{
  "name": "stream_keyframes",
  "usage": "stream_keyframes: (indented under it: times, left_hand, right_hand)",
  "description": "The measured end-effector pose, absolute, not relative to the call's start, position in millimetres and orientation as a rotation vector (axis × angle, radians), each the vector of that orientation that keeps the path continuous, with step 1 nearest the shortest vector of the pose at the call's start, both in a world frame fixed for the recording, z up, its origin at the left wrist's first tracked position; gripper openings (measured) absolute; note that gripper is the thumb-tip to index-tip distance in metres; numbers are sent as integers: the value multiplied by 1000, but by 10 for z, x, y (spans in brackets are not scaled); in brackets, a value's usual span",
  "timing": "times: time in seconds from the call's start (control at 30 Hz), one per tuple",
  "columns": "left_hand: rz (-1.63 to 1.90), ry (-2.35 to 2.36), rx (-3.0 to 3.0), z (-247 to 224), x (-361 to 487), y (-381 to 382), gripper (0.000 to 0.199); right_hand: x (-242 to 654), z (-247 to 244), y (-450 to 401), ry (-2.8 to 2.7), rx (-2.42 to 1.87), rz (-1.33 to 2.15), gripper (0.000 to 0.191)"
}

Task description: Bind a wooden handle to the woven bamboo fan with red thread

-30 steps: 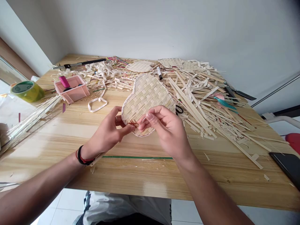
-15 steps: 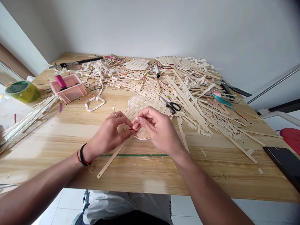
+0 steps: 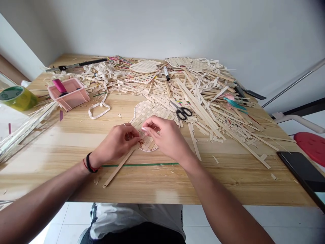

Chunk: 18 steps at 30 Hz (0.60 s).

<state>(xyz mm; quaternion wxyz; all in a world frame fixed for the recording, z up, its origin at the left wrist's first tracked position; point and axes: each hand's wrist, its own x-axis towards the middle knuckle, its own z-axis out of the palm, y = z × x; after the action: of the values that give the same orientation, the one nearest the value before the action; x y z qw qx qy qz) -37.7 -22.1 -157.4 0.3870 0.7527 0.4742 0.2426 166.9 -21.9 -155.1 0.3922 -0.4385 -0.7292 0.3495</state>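
A woven bamboo fan (image 3: 149, 113) lies on the table under my hands, its flat wooden handle (image 3: 118, 169) pointing toward the front left. My left hand (image 3: 116, 140) is closed, thumb and fingertips pinching red thread (image 3: 141, 143) where the handle meets the woven part. Just above the weave, my right hand (image 3: 166, 137) is closed in a pinch, its fingertips apart from the left ones. Whatever it holds is too fine to make out. Black-handled scissors (image 3: 183, 113) rest to the right of the fan.
Bamboo strips and scraps (image 3: 203, 105) pile across the back and right. At the left are a pink basket (image 3: 76, 100) with a magenta spool, a tape roll (image 3: 17, 98) and a ribbon loop (image 3: 99, 112). A green strip (image 3: 144, 165) lies in front; a phone (image 3: 302, 173) sits at right.
My fingertips, close together before, are now a little apart, and the red thread shows more beside the left thumb. The whole view has shifted slightly.
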Motion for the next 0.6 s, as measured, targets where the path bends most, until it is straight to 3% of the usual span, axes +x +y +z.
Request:
stream_keyframes:
  times: [0.43, 0.6]
  left_hand:
    - [578, 1134, 2067, -1659, -423, -136, 16]
    - [488, 1071, 2049, -1671, -464, -54, 23]
  right_hand:
    - [1684, -1639, -156, -1943, -1203, 901, 12]
    - [1661, -1645, -136, -1951, -1238, 993, 10]
